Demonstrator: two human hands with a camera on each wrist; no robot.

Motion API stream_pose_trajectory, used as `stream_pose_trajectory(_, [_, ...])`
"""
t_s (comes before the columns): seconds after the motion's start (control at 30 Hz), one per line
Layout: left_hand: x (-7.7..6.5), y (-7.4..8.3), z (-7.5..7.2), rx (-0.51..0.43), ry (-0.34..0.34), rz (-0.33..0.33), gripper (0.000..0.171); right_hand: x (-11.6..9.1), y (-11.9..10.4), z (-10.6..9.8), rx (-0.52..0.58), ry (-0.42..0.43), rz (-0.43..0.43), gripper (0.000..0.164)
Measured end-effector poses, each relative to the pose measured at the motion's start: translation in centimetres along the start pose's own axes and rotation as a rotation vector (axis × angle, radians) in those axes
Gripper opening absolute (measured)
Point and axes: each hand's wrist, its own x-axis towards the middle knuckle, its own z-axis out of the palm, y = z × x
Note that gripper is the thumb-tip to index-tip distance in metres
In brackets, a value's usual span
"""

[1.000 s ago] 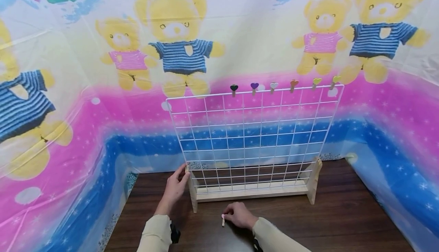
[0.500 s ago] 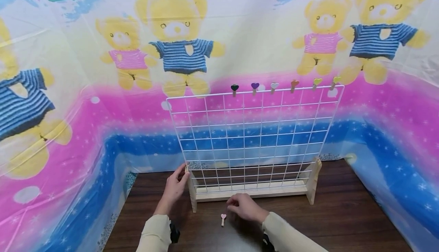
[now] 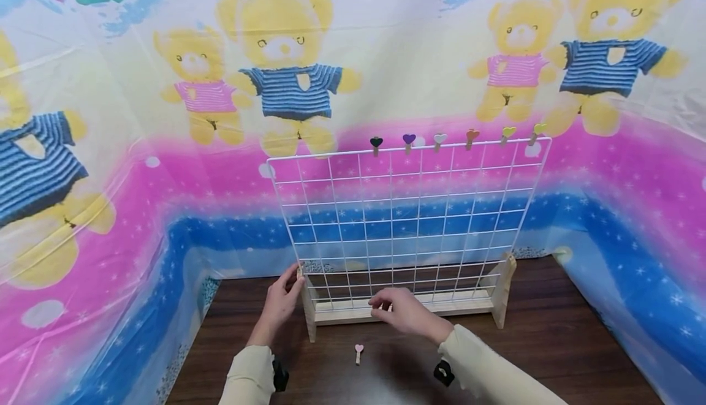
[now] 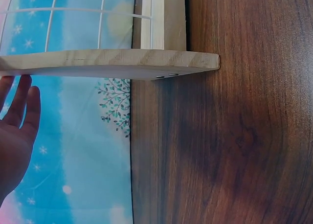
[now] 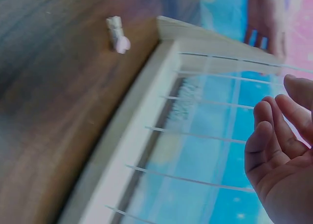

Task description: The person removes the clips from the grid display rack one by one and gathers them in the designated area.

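Note:
A pink heart clothespin [image 3: 359,354] lies on the table in front of the white wire grid rack [image 3: 405,218]. My right hand [image 3: 405,310] hangs above and to the right of it, before the rack's wooden base bar [image 3: 342,314]. Its fingers are loosely bent with nothing between them, as the right wrist view [image 5: 283,150] also shows. At the rack's left end, my left hand [image 3: 282,301] touches the wooden side upright [image 4: 146,60] with fairly straight fingers. Along the grid's top wire sit several heart clothespins, among them a dark green one [image 3: 376,145] and a purple one [image 3: 409,141].
White, orange [image 3: 472,138] and yellow heart clothespins continue along the top wire to the right corner. The rack stands on a dark wooden table [image 3: 551,331]. Behind and beside it hangs a cloth backdrop [image 3: 413,74] printed with bears.
My right hand has let go of the pink heart clothespin, leaving it on the table. It has risen and shifted right, toward the rack's base. My left hand stays at the upright.

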Motion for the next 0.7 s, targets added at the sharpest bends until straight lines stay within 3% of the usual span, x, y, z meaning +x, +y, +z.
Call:
stream_pose_trajectory(0.3, [0.0,0.2,0.0,0.002,-0.001,-0.009,0.041,0.7,-2.9,-4.3,-0.079,0.050,-0.101,0.015])
stream_pose_trajectory(0.7, [0.0,0.1,0.0,-0.008,-0.005,0.006,0.041,1.7,-7.3,-9.9,-0.102,0.074,-0.143,0.022])
